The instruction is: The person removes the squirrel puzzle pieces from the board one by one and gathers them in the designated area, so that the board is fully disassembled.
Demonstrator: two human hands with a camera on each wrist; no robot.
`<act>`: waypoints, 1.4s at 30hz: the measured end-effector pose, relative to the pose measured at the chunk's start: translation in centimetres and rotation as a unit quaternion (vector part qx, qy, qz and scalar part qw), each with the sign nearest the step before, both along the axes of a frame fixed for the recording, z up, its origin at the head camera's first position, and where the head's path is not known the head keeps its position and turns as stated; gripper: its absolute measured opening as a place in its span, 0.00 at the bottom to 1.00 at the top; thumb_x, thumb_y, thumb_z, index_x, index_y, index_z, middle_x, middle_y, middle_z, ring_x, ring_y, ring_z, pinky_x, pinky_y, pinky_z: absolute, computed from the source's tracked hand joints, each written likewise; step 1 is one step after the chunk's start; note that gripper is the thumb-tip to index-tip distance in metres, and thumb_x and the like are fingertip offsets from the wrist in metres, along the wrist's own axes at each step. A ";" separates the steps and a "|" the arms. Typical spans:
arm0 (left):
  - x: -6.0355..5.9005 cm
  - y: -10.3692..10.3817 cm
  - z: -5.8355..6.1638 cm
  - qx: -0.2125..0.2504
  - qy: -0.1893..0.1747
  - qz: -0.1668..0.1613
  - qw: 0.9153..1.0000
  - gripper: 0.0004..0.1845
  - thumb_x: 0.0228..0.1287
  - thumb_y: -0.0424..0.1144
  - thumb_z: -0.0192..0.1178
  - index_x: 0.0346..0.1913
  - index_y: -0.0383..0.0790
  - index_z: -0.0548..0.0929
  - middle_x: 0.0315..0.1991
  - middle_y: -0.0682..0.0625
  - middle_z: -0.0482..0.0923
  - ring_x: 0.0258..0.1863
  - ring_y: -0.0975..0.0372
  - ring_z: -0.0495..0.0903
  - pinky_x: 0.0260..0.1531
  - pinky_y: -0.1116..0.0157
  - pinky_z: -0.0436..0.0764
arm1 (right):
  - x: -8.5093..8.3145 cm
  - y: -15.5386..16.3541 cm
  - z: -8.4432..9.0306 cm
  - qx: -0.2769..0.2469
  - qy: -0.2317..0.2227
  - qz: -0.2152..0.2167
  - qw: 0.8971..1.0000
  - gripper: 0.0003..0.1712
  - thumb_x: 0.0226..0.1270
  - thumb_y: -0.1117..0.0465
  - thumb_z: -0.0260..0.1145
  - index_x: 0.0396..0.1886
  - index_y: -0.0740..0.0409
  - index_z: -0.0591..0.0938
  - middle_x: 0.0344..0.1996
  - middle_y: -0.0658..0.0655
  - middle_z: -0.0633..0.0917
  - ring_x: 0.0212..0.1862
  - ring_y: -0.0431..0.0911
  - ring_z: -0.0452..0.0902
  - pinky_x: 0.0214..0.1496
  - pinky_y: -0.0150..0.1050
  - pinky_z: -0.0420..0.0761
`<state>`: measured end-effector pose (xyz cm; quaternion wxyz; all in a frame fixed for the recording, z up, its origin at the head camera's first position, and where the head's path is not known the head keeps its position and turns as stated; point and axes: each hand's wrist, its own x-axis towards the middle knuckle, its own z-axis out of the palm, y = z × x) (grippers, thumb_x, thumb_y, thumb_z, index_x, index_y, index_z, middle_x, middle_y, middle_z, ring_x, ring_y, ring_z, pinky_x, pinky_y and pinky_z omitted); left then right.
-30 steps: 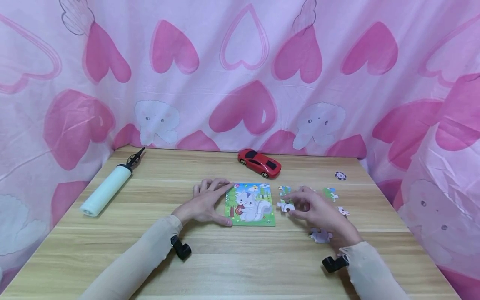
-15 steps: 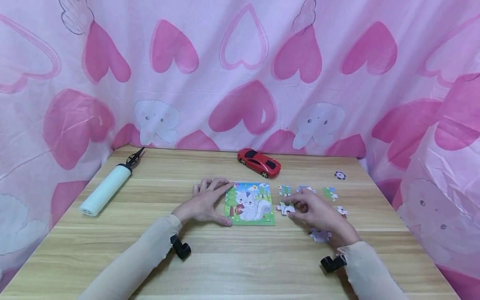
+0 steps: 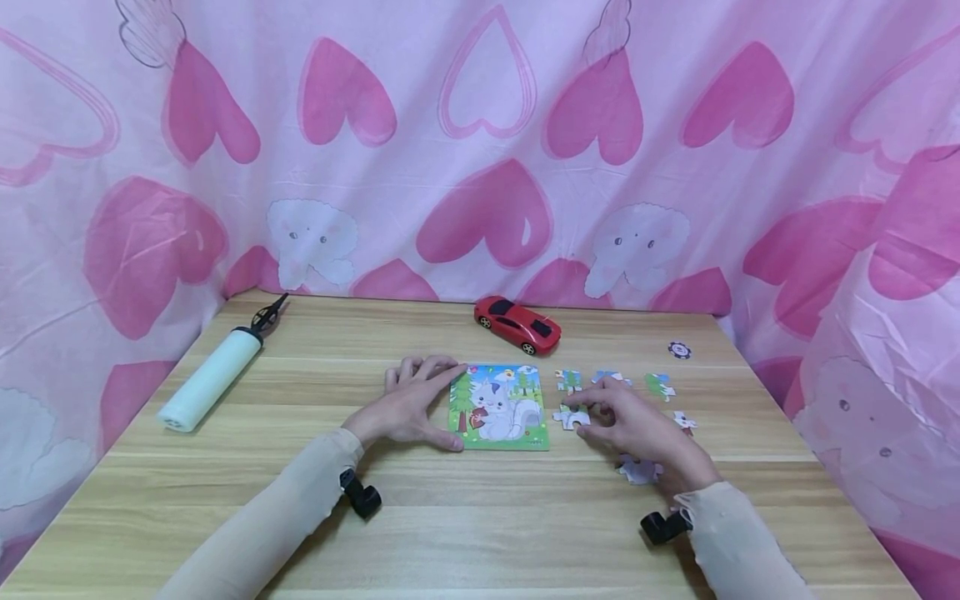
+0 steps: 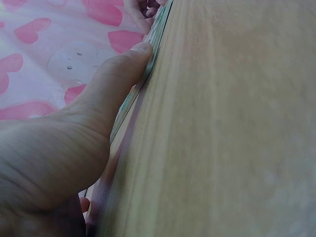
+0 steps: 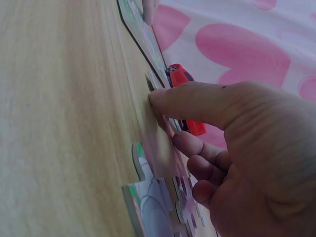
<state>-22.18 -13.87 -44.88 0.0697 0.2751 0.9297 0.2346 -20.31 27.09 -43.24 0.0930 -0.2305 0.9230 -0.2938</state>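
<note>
Right hand (image 3: 633,429) covers part of the loose puzzle piece (image 3: 572,417) on the desk (image 3: 480,517); grip on it unclear. Another piece (image 3: 640,472) sits half hidden under that wrist. Small dark disc (image 3: 679,350) near the far desk edge: too small to identify.

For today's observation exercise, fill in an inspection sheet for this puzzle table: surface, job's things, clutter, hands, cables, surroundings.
Surface: wooden table, flat and light-grained.
Job's things: cat puzzle board; puzzle piece beside its right edge; loose pieces further right.
Clutter: red toy car, white hand pump, small dark disc.
Hands: left hand rests flat against the board's left edge; right hand has fingers on the puzzle piece.
Cables: nothing seen.
Surroundings: pink heart-print cloth behind and at the sides.
</note>
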 end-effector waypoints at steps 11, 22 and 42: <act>0.1 0.0 0.2 0.003 -0.004 -0.001 1.000 0.69 0.50 0.73 0.83 0.91 0.52 0.61 0.87 0.49 0.55 0.76 0.44 0.54 0.59 0.48 0.57 | 0.1 -0.1 0.1 0.000 -0.003 -0.003 1.000 0.26 0.75 0.55 0.80 0.70 0.39 0.88 0.55 0.51 0.80 0.51 0.50 0.72 0.50 0.42 0.78; 0.1 0.0 0.3 0.005 -0.005 0.000 1.000 0.69 0.50 0.73 0.83 0.91 0.52 0.61 0.87 0.48 0.55 0.76 0.44 0.54 0.60 0.47 0.57 | 0.2 -0.1 0.2 -0.009 -0.009 -0.006 1.000 0.27 0.75 0.56 0.80 0.71 0.42 0.88 0.59 0.52 0.81 0.53 0.50 0.73 0.53 0.41 0.80; 0.0 -0.1 -0.1 0.000 -0.002 -0.002 1.000 0.69 0.50 0.73 0.83 0.90 0.52 0.61 0.87 0.48 0.55 0.76 0.44 0.54 0.59 0.48 0.58 | 0.1 -1.1 0.9 -0.030 0.014 -0.019 0.999 0.41 0.71 0.48 0.83 0.81 0.40 0.79 0.61 0.52 0.84 0.54 0.50 0.80 0.53 0.47 0.84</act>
